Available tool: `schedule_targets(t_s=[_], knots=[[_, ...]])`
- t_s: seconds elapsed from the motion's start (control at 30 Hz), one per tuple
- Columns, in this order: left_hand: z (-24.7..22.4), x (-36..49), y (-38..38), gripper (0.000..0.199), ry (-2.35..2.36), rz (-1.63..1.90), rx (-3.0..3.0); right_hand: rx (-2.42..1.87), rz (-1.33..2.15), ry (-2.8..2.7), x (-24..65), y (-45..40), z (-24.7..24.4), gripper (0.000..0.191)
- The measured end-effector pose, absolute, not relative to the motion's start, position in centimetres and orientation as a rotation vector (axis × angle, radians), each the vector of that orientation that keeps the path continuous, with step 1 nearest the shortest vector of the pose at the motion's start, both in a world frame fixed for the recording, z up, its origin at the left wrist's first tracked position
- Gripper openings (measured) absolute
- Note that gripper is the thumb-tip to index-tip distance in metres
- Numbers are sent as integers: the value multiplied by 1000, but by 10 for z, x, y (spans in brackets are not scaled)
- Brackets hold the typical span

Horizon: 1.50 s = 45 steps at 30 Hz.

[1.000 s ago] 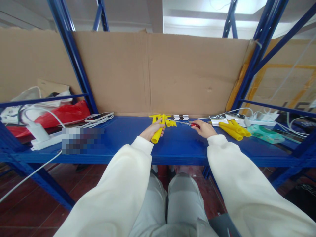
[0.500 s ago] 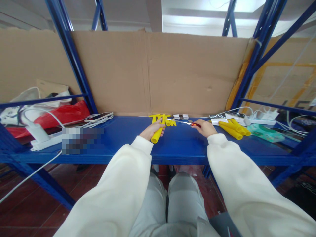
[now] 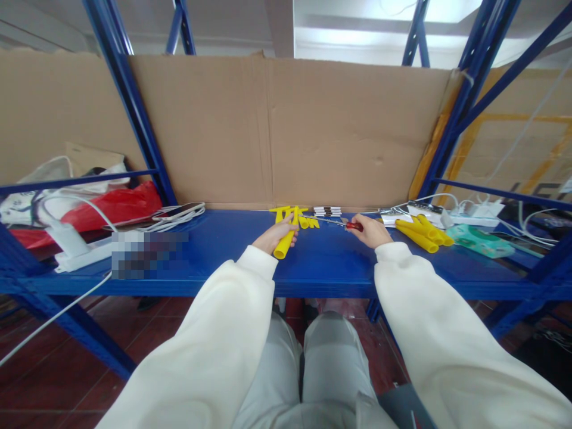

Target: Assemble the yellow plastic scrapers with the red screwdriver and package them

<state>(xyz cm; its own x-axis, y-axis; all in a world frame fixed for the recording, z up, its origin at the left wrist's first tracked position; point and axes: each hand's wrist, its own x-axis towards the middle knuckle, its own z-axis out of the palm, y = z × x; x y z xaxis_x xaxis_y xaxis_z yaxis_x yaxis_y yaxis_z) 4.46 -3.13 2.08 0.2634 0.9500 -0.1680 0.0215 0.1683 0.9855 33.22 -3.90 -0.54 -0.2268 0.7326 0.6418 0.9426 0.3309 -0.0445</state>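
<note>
My left hand [image 3: 273, 236] is closed round a yellow T-shaped plastic tube [image 3: 282, 246], its open round end pointing toward me. A screwdriver [image 3: 354, 227] with a red and dark handle is gripped in my right hand [image 3: 372, 231]. Its thin metal shaft runs left, and the tip meets the yellow piece near its crossbar; the exact contact is too small to make out. Just behind and beside my left hand lie several more yellow tube pieces [image 3: 308, 223]. A small stack of white and black parts [image 3: 328, 212] sits behind the screwdriver shaft.
More yellow tubes [image 3: 422, 232] lie on the blue shelf [image 3: 232, 256] at right, beside a green packet [image 3: 480, 239] and white power strips with cables. At left are a phone [image 3: 181, 211], a coiled cable and a red bag [image 3: 118, 205]. Cardboard [image 3: 322, 131] stands along the back.
The screwdriver's handle looks slightly turned in my right hand, whose fingers have shifted a little. My left hand and the yellow tube stay in place.
</note>
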Motion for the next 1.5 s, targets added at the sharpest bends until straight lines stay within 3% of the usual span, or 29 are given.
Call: schedule_targets(t_s=[0.33, 0.77, 1.17, 1.5], knots=[[23, 44, -34, 71, 1103, 915, 1200, -1413, -512, -2074, 330, -39, -6, 29], [23, 44, -33, 69, 1110, 904, 1200, -1465, -520, -2027, 331, -37, -7, 6], [22, 44, -33, 69, 1090, 914, 1190, -1419, -516, -2092, 333, -35, -7, 24], [22, 44, -32, 70, 1068, 908, 1183, -1428, -510, -2073, 333, -35, -8, 25]])
